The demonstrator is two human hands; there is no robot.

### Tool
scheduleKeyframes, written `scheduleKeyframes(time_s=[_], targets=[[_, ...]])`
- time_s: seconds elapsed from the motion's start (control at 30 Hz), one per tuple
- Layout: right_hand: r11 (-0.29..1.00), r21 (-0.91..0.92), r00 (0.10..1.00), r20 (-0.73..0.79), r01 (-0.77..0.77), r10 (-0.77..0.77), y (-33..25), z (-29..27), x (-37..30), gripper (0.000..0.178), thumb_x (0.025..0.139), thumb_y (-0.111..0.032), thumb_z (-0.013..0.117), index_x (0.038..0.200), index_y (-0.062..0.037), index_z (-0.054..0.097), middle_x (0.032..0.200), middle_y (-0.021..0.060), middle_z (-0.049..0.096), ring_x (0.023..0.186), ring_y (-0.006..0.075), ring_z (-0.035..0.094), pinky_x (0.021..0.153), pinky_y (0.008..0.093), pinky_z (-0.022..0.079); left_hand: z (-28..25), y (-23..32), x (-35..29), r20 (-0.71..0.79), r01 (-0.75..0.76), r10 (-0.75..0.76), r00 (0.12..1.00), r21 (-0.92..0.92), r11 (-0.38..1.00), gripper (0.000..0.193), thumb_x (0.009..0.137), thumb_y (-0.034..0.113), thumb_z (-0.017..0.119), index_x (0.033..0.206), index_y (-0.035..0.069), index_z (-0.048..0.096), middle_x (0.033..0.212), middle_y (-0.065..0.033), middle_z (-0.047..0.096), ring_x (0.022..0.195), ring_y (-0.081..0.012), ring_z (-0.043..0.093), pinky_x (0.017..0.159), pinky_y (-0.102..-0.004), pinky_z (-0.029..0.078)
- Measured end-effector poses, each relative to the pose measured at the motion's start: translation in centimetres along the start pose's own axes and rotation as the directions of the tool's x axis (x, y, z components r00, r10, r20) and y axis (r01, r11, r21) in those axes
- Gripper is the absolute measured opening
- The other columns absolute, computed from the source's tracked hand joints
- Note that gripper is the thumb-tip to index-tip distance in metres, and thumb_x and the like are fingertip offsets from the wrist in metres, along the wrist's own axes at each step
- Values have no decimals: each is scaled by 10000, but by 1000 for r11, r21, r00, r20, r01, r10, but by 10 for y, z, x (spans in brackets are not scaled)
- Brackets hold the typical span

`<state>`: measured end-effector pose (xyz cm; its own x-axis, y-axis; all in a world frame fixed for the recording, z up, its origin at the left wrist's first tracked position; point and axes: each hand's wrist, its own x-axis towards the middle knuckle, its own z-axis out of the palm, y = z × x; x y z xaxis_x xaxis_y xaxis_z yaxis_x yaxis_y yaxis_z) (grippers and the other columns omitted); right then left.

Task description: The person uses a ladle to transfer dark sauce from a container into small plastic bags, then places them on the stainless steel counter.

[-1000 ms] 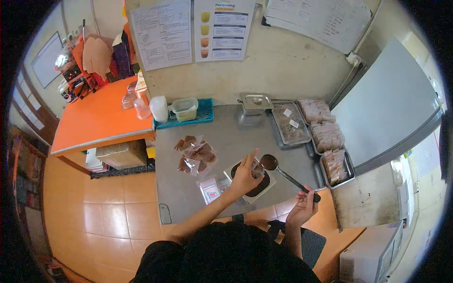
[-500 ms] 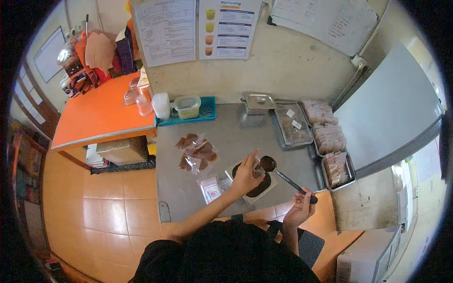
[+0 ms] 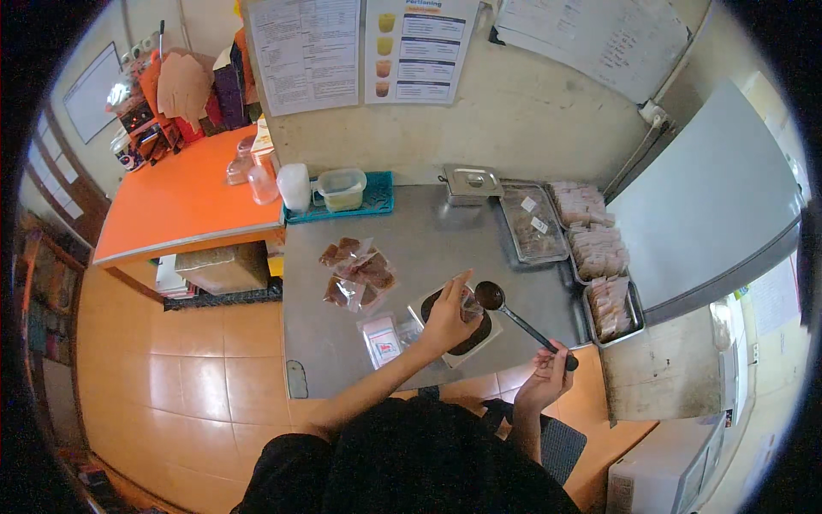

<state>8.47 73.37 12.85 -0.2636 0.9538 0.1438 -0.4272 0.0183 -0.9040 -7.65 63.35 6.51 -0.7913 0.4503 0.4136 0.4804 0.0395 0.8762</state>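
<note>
My left hand (image 3: 449, 322) is closed around a small clear plastic bag (image 3: 470, 307) with something brown in it. It hovers over a rectangular tub (image 3: 492, 343) of dark brown contents, hiding part of it. My right hand (image 3: 546, 380) grips the black handle of a ladle (image 3: 524, 328), whose dark bowl is just right of the bag. What the bowl holds is hard to make out. A stack of flat clear packets (image 3: 383, 341) lies left of the tub. Beyond it is a pile of filled brown sachets (image 3: 360, 272).
Along the right edge of the steel table (image 3: 428, 236) stand metal trays of packed sachets (image 3: 599, 248) and a lidded clear container (image 3: 533, 224). At the back are a lidded steel pan (image 3: 472, 183) and a teal tray (image 3: 381, 195) with plastic tubs. An orange counter (image 3: 184, 197) adjoins on the left.
The ladle's bowl has shifted very slightly to the right, a little farther from the bag. Both hands keep their grips in nearly the same places.
</note>
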Motion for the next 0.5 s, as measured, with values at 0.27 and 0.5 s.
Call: scheduleKeyframes(time_s=[0.27, 0.5], targets=[[933, 258, 966, -4, -249, 259, 16, -21, 15, 274, 1000, -252, 532, 1029, 8, 613, 764, 52, 626, 655, 81, 573, 569, 173, 450, -4, 6, -5, 66, 106, -102, 993, -47, 993, 842, 670, 91, 803, 1407, 102, 398, 1037, -116, 577, 577, -181, 561, 575, -317, 498], [881, 312, 922, -35, -357, 386, 8, -13, 13, 362, 1007, -358, 501, 1054, -18, 616, 746, 26, 596, 653, 46, 550, 439, 105, 378, -16, -12, -10, -17, 47, -47, 999, 23, 999, 828, 662, 120, 821, 1389, 87, 426, 992, -121, 604, 639, -201, 593, 598, -329, 511]])
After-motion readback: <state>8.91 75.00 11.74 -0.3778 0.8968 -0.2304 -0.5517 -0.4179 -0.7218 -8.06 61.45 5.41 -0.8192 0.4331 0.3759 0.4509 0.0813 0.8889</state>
